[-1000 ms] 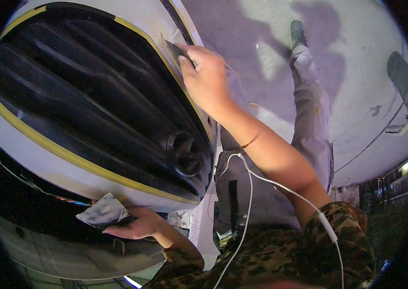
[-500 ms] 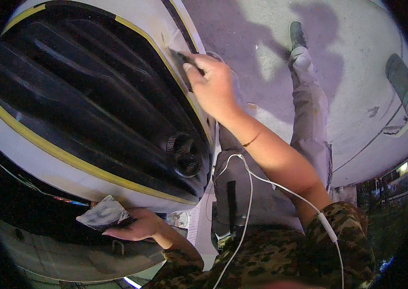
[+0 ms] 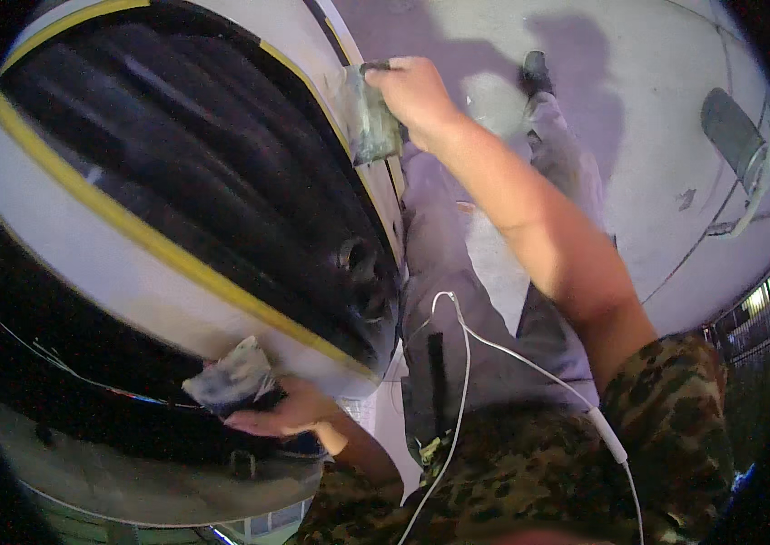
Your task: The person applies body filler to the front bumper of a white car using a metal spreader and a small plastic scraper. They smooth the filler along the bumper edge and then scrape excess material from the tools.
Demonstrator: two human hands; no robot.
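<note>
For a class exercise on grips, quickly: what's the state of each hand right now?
Left hand: closed on a smeared flat plate.
Right hand: closed on a smeared flat scraper.

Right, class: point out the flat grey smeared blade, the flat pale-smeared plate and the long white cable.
Flat grey smeared blade [image 3: 374, 120]: head view, middle of its face.
Flat pale-smeared plate [image 3: 232, 373]: head view, middle of its face.
Long white cable [image 3: 607, 435]: head view, its thicker section.

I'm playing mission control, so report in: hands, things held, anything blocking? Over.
Right hand holding smeared flat blade beside yellow-taped black panel. Left hand holding smeared flat plate. White cable hanging at the body, clear of both hands.
</note>
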